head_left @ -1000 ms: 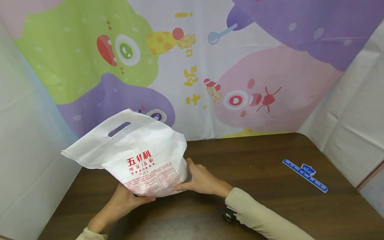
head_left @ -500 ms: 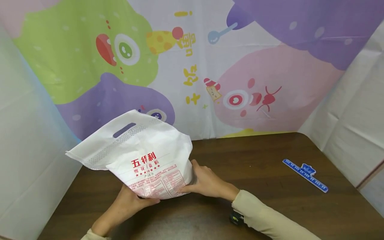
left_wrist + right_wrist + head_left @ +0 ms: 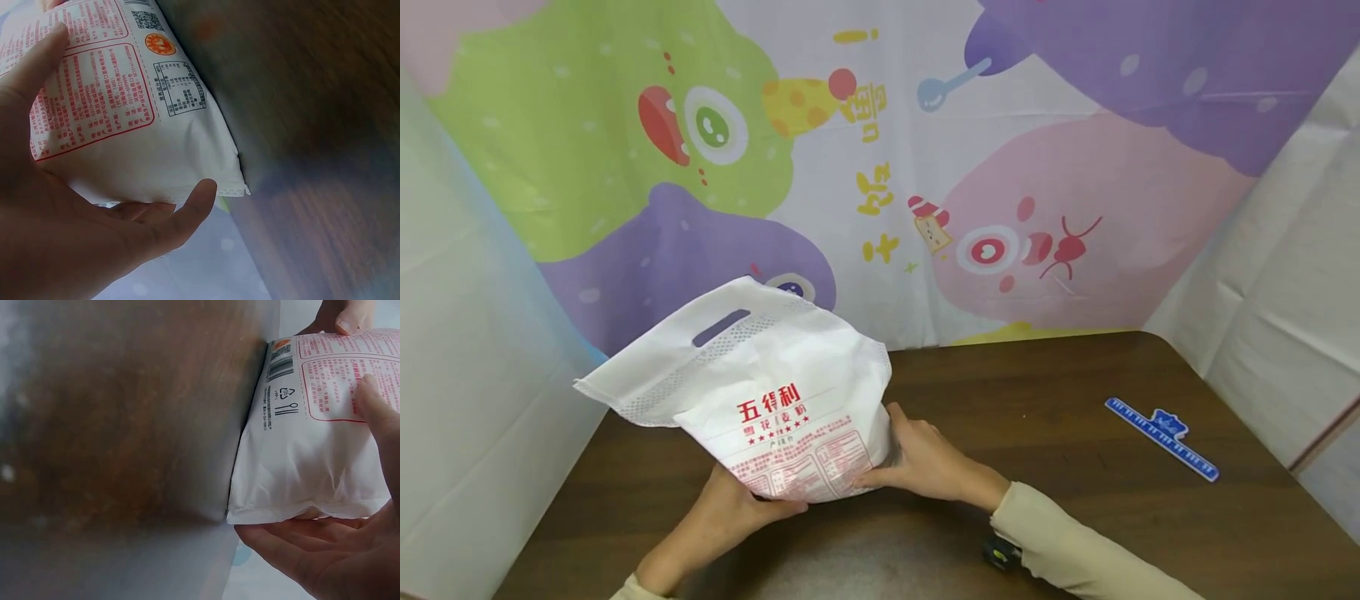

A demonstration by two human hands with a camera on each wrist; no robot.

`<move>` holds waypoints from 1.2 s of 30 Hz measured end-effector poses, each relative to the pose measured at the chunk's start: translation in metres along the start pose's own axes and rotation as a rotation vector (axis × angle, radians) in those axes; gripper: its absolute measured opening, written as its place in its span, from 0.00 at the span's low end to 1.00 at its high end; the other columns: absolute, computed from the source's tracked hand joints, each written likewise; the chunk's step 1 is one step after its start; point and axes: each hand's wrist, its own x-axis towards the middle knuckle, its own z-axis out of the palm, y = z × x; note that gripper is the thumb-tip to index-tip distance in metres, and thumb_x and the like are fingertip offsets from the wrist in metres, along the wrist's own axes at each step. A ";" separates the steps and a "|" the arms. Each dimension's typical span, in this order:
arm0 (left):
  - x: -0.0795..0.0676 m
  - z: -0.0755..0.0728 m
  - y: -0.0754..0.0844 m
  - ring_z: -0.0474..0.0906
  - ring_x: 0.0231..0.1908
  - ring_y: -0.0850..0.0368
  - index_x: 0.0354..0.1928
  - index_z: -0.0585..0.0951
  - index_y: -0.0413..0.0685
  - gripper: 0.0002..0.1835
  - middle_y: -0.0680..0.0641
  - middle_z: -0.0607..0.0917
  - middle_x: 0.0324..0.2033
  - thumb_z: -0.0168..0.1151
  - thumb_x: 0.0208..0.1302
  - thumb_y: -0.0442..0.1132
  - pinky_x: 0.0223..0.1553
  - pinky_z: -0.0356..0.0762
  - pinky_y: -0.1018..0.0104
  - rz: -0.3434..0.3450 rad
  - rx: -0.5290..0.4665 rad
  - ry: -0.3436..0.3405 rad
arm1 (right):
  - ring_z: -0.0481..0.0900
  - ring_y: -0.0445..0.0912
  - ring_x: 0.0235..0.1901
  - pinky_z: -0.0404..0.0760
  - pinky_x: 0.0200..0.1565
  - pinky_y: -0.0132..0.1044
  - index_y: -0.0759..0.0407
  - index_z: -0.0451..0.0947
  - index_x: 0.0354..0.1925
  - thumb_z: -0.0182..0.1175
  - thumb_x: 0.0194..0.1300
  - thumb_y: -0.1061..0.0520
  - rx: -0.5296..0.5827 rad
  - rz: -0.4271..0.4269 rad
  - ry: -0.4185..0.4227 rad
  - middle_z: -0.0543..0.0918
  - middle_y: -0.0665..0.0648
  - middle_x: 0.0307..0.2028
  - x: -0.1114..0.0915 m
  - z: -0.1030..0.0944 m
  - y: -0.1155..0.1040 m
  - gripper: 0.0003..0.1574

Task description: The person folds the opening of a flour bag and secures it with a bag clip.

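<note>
A white bag of flour (image 3: pixel 805 354) with red print leans tilted left of the table's middle, its handle cut-out (image 3: pixel 721 327) toward the upper left. My left hand (image 3: pixel 726 512) grips its lower left side, thumb on the printed front. On the lower right side, my right hand (image 3: pixel 928 462) holds the bag with the thumb in front and the fingers behind. Both wrist views show the bag's bottom edge against the dark tabletop; it seems to rest there. In the left wrist view, the left hand (image 3: pixel 100 206) spans the bag's side. The back of the bag is hidden.
A blue ruler (image 3: pixel 1161 437) with piano-key marks and a shaped tab lies at the right of the brown wooden table (image 3: pixel 1022 392). A printed cartoon cloth (image 3: pixel 880 308) hangs behind the table, with white cloth walls on both sides.
Both hands and the bag have shifted a little to the right and slightly down. The grip on the bag looks the same, and the ruler has stayed in place.
</note>
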 end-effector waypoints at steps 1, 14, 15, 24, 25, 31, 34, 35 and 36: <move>0.000 0.000 0.000 0.76 0.52 0.65 0.59 0.74 0.54 0.44 0.57 0.81 0.52 0.87 0.36 0.40 0.55 0.67 0.78 0.000 0.002 0.000 | 0.84 0.46 0.46 0.83 0.45 0.41 0.62 0.62 0.61 0.73 0.47 0.27 -0.001 -0.003 0.006 0.83 0.58 0.47 -0.001 0.000 0.000 0.60; 0.000 0.007 0.004 0.74 0.54 0.65 0.61 0.73 0.53 0.46 0.55 0.80 0.54 0.87 0.36 0.40 0.56 0.66 0.78 0.065 -0.007 0.004 | 0.83 0.43 0.42 0.82 0.41 0.38 0.62 0.61 0.64 0.72 0.49 0.27 0.003 0.007 0.000 0.83 0.55 0.45 -0.012 -0.002 0.003 0.60; 0.000 0.008 0.004 0.74 0.54 0.65 0.61 0.73 0.53 0.46 0.55 0.79 0.54 0.87 0.35 0.40 0.57 0.66 0.78 0.072 -0.001 0.006 | 0.83 0.42 0.42 0.82 0.41 0.38 0.62 0.61 0.64 0.72 0.49 0.27 0.004 0.008 -0.001 0.83 0.55 0.45 -0.013 -0.003 0.003 0.60; 0.001 0.010 0.007 0.72 0.57 0.63 0.60 0.74 0.57 0.44 0.57 0.79 0.55 0.87 0.36 0.43 0.59 0.63 0.76 0.065 0.033 -0.003 | 0.83 0.42 0.43 0.82 0.43 0.39 0.60 0.62 0.62 0.71 0.48 0.26 -0.003 0.015 0.026 0.83 0.53 0.43 -0.019 -0.006 0.003 0.59; 0.001 0.011 0.008 0.71 0.57 0.63 0.60 0.74 0.57 0.44 0.58 0.78 0.55 0.86 0.36 0.44 0.59 0.63 0.76 0.061 0.029 -0.006 | 0.83 0.42 0.43 0.82 0.43 0.39 0.59 0.62 0.62 0.71 0.48 0.26 -0.001 0.016 0.028 0.83 0.53 0.43 -0.020 -0.006 0.003 0.58; 0.002 0.014 0.011 0.70 0.59 0.61 0.62 0.73 0.60 0.46 0.59 0.77 0.57 0.87 0.35 0.44 0.60 0.60 0.76 0.054 0.021 -0.008 | 0.83 0.40 0.44 0.82 0.44 0.38 0.58 0.62 0.62 0.71 0.48 0.26 0.019 0.015 0.031 0.83 0.50 0.45 -0.025 -0.010 0.005 0.57; 0.002 0.015 0.014 0.70 0.59 0.61 0.62 0.72 0.61 0.47 0.59 0.76 0.58 0.87 0.35 0.43 0.61 0.60 0.76 0.049 0.019 -0.009 | 0.83 0.41 0.44 0.82 0.43 0.39 0.58 0.62 0.62 0.71 0.48 0.26 0.009 0.017 0.034 0.83 0.52 0.45 -0.028 -0.011 0.006 0.58; 0.002 0.016 0.015 0.69 0.59 0.61 0.62 0.72 0.61 0.48 0.59 0.76 0.58 0.87 0.35 0.43 0.61 0.60 0.75 0.049 0.020 -0.011 | 0.83 0.41 0.44 0.82 0.43 0.39 0.59 0.62 0.63 0.71 0.48 0.26 0.008 0.021 0.033 0.83 0.52 0.45 -0.029 -0.011 0.006 0.59; 0.002 0.016 0.016 0.69 0.59 0.61 0.63 0.72 0.62 0.48 0.59 0.76 0.58 0.87 0.35 0.43 0.61 0.60 0.75 0.047 0.021 -0.013 | 0.83 0.41 0.44 0.82 0.43 0.39 0.59 0.62 0.63 0.71 0.48 0.26 0.005 0.025 0.033 0.83 0.52 0.45 -0.030 -0.012 0.006 0.59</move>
